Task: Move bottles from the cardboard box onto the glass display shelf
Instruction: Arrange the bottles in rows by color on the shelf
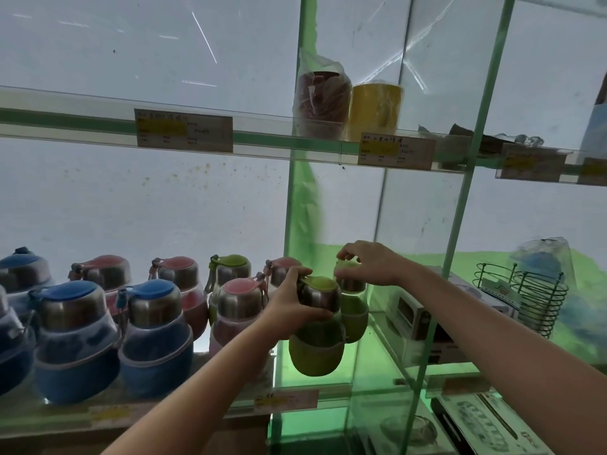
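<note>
Head: left fingers [315, 315] grip green bottle [317, 326]; right fingers [345, 274] pinch rear bottle [353, 310].

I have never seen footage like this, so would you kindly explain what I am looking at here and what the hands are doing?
This is one picture from a wide-angle camera worn on a person's head, looking forward at their own bare arms. There is no machine. They are stocking a glass shelf that already carries blue, pink and green bottles. The left hand grips the steel neck of a green bottle at the shelf's right end. The right hand pinches the lid of a second green bottle just behind it. A higher shelf holds price labels and two jars; a wire basket stands to the right.
</note>
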`<state>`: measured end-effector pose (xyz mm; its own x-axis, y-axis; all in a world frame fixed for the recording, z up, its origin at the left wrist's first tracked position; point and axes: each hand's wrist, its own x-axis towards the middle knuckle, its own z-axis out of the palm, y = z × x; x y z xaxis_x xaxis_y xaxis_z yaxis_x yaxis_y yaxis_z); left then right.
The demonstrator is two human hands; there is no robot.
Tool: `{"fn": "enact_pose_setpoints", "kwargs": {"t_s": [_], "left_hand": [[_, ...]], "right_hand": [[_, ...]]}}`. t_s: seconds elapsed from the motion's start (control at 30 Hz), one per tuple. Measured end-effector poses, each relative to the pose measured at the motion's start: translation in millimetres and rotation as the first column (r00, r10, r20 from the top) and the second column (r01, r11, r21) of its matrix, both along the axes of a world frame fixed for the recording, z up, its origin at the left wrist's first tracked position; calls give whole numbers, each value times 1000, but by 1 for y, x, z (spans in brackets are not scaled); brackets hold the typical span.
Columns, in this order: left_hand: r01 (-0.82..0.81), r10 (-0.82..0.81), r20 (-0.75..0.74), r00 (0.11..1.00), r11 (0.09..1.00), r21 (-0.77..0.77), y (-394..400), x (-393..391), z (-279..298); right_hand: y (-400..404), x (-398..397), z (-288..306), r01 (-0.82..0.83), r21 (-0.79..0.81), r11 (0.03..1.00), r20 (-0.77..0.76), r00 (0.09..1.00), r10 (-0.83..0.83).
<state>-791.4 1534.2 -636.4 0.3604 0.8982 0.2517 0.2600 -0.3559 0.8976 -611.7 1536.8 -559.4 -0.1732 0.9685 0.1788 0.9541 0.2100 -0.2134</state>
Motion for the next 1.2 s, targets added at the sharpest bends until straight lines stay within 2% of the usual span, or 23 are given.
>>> {"fn": "enact_pose_setpoints", "kwargs": {"t_s": [0.23,0.37,0.47,0.53,0.63,0.8,1.0,1.2], "left_hand": [[39,-39,0,999,999,2,3,-1,1],[38,-37,-8,999,999,7,3,-3,-1],[54,-54,-12,998,999,8,6,-3,-1],[56,-56,-21,998,998,12,8,-2,-1],[50,-49,-16,999,999,11,12,-2,-4],[74,-74,1,997,997,-11,12,-4,-4],[69,-70,-19,997,997,-27,13,-5,-6],[57,-57,6,998,995,-82,14,-3,-6]], "right_hand": [[18,4,-11,124,-35,992,95,988,-120],[29,-2,-14,203,-59,977,80,977,-198],[35,-7,-13,249,-21,968,173,955,-242],[37,-10,-8,228,-39,973,160,963,-219],[40,-9,2,152,-135,979,44,988,-147],[48,-5,11,51,-195,979,14,999,-49],[57,-4,3,15,-245,969,27,1000,-8],[51,2,13,45,-257,965,140,990,-9]]}}
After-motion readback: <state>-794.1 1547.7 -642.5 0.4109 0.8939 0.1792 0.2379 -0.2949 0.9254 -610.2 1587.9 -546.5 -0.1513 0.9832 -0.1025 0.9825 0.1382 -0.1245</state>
